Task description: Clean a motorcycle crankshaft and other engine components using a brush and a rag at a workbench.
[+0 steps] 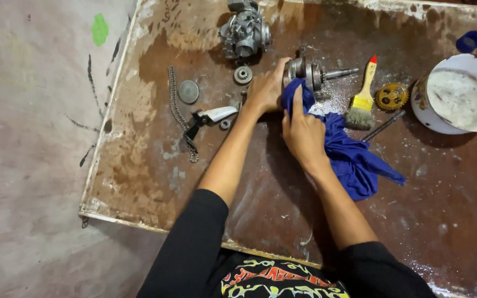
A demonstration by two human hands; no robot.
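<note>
A metal crankshaft (311, 72) lies on a stained brown board (155, 165) on the floor. My left hand (266, 88) grips its left end and steadies it. My right hand (303, 129) holds a blue cloth (354, 157) and presses a bunched part of it against the crankshaft's near side. The rest of the cloth trails to the right over the board.
A carburetor (245, 32) sits at the back. A small gear (243, 74), a round disc (188, 91), a chain (179, 110) and a lever part (211, 117) lie left. A paintbrush (362, 99), a yellow sprocket (391, 96), a rod (383, 126) and a white bowl (459, 94) lie right.
</note>
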